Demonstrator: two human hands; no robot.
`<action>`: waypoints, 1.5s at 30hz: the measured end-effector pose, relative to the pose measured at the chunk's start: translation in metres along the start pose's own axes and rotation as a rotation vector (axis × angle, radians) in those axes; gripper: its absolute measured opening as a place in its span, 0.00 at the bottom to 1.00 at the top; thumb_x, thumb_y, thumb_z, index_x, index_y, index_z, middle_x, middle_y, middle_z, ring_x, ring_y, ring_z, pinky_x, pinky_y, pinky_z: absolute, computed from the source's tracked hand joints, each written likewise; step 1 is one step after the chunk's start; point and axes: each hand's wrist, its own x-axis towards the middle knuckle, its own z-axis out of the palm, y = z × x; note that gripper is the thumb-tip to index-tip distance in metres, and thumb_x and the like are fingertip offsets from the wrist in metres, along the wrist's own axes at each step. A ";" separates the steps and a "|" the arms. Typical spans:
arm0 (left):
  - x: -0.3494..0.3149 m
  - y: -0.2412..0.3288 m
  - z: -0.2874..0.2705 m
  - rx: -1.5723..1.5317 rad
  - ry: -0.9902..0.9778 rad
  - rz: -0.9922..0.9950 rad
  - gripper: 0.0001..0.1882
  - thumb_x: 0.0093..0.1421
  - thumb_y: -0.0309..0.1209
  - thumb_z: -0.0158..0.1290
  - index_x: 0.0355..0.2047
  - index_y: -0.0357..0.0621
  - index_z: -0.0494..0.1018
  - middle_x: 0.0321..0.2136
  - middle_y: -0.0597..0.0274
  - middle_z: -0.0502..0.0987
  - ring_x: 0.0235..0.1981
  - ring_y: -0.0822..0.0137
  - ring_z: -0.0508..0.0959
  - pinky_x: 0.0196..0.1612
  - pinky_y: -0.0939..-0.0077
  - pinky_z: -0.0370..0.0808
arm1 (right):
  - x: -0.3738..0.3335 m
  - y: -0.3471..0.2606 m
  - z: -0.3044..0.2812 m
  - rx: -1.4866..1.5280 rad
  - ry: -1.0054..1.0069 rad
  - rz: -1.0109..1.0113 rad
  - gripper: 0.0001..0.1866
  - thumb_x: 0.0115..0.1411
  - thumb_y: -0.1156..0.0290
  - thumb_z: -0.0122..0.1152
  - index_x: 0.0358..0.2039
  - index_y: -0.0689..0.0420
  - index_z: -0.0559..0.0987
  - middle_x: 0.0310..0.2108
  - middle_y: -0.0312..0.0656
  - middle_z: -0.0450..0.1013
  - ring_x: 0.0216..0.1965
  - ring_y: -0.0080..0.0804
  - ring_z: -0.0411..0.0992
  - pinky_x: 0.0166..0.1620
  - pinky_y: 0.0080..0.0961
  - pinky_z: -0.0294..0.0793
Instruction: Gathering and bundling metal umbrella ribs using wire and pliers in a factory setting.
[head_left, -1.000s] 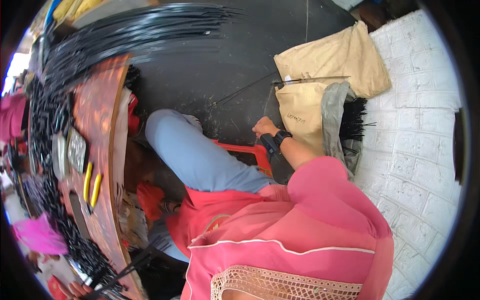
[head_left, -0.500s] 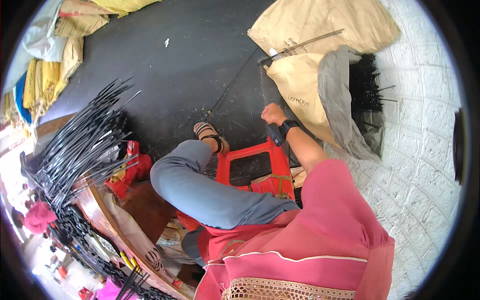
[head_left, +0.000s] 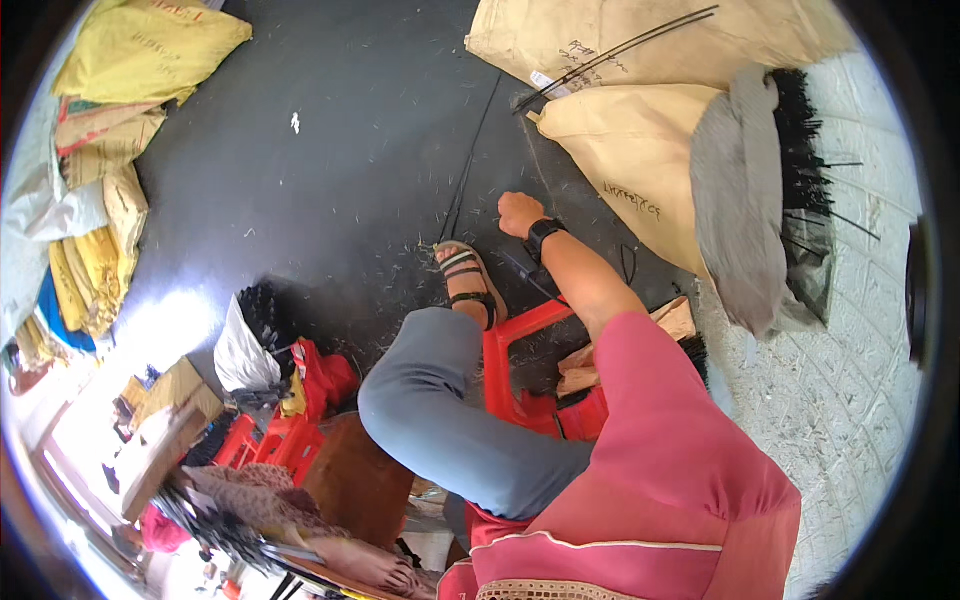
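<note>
My right hand (head_left: 520, 214) is closed in a fist above the dark floor, beside my sandalled foot (head_left: 467, 283). What the fingers hold, if anything, is hidden. A black band (head_left: 545, 233) circles the wrist, and a small dark device (head_left: 522, 268) sits just below it. Long black strands (head_left: 464, 178) lie on the floor past my foot. To the right of the hand rests a tan sack (head_left: 640, 170) with its grey mouth folded back and black bristly strands (head_left: 797, 140) sticking out. My left hand is not in view.
A red plastic stool (head_left: 497, 375) stands by my leg. Another tan sack (head_left: 640, 40) with thin black rods (head_left: 620, 55) on it lies ahead, near a white brick wall (head_left: 860, 330). Yellow sacks (head_left: 150, 50) are piled at far left. A brown wooden panel (head_left: 355, 480) is at lower left.
The view has swung left and down, so the bundle of black rods at left has mostly left it. My right hand stays a fist, slightly nearer the foot's upper side.
</note>
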 end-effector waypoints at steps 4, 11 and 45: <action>0.035 -0.039 0.041 0.093 0.038 -0.054 0.26 0.70 0.34 0.26 0.67 0.45 0.49 0.65 0.40 0.53 0.66 0.50 0.56 0.69 0.54 0.45 | 0.036 -0.018 0.004 -0.086 0.020 -0.050 0.09 0.53 0.71 0.55 0.34 0.59 0.80 0.39 0.54 0.76 0.43 0.53 0.75 0.46 0.44 0.74; 0.078 -0.099 0.098 0.229 0.060 -0.102 0.26 0.69 0.32 0.27 0.67 0.43 0.49 0.64 0.39 0.53 0.65 0.49 0.56 0.69 0.53 0.46 | 0.124 -0.033 0.010 -0.279 0.226 -0.287 0.06 0.54 0.74 0.55 0.31 0.58 0.79 0.37 0.44 0.72 0.39 0.43 0.73 0.40 0.35 0.77; -0.008 -0.017 -0.021 0.589 0.522 -0.083 0.25 0.68 0.25 0.34 0.64 0.32 0.51 0.62 0.32 0.54 0.63 0.45 0.59 0.68 0.51 0.52 | 0.064 -0.089 -0.054 -0.061 0.208 -0.481 0.16 0.57 0.57 0.60 0.25 0.59 0.81 0.31 0.53 0.75 0.33 0.50 0.74 0.35 0.43 0.74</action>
